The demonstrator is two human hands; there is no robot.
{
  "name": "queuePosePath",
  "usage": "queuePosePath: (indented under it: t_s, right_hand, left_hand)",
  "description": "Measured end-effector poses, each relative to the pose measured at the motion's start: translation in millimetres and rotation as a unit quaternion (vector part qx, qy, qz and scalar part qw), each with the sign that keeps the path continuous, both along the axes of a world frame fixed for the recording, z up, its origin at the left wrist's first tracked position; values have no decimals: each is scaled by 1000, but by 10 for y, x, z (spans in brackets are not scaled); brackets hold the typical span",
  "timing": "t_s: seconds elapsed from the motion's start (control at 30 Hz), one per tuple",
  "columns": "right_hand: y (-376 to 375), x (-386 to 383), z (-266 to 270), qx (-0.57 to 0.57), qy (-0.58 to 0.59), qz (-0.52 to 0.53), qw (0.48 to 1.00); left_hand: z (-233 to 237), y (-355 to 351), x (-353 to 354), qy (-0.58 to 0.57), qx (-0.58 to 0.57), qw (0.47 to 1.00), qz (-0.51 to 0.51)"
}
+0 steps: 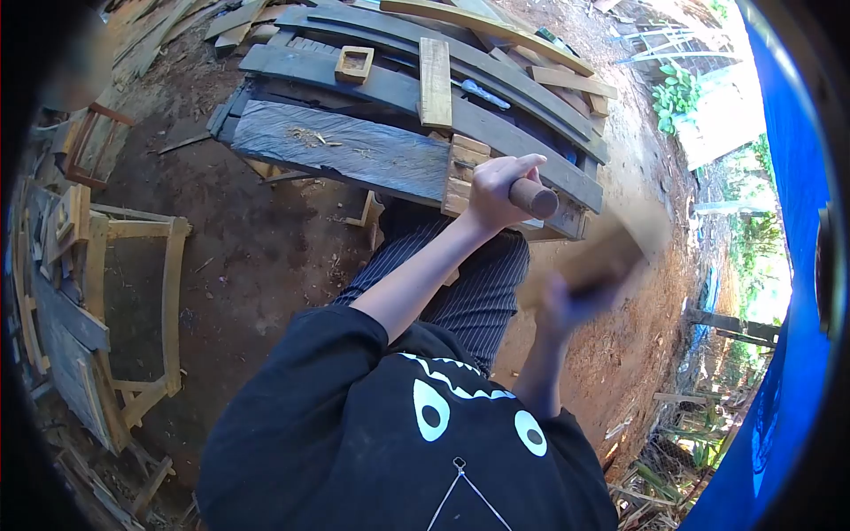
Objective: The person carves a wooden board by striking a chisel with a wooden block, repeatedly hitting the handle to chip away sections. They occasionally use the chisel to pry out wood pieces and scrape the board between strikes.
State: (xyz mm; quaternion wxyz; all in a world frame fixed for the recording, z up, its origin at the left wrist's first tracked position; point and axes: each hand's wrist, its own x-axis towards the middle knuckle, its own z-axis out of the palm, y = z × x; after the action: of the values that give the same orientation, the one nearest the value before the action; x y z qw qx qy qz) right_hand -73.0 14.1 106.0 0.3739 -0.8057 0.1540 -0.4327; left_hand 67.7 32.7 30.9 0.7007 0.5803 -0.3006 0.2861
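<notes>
My left hand (498, 193) is closed around the thick round wooden handle of a chisel (537, 200), the butt end pointing up toward me. The hand hides its blade. Under and beside this hand lies a pale wooden piece (469, 150) with a dark slot cut in it, on the bench's near edge. To the right, my right hand (567, 305) grips what looks like a wooden mallet (611, 252), smeared by motion. The mallet is raised apart from the chisel's butt end.
The weathered plank bench (354, 155) carries wood shavings (310, 137), a small hollow wooden frame (354, 65), a short board (435, 81) and a clear plastic item (485, 94). Wooden frames (173, 301) stand at left on the dirt floor. A blue tarp (788, 133) hangs at right.
</notes>
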Motion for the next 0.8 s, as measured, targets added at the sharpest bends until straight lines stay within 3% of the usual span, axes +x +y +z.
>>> queuePosePath:
  t_s: [0.03,0.13,0.23,0.8]
  right_hand:
    - [110,118,123,15,137,-22,990]
    - [-10,18,27,30,12,29,999]
    - [-50,-30,155,44,-71,-11,996]
    - [-141,-167,-60,65,10,-45,997]
  left_hand:
    - [-4,-11,-8,-4,-4,1000,-7]
    - [-86,-84,-24,-38,15,998,-50]
    - [-153,-197,-97,-71,77,992,-72]
    - [77,-100,113,32,15,998,-53]
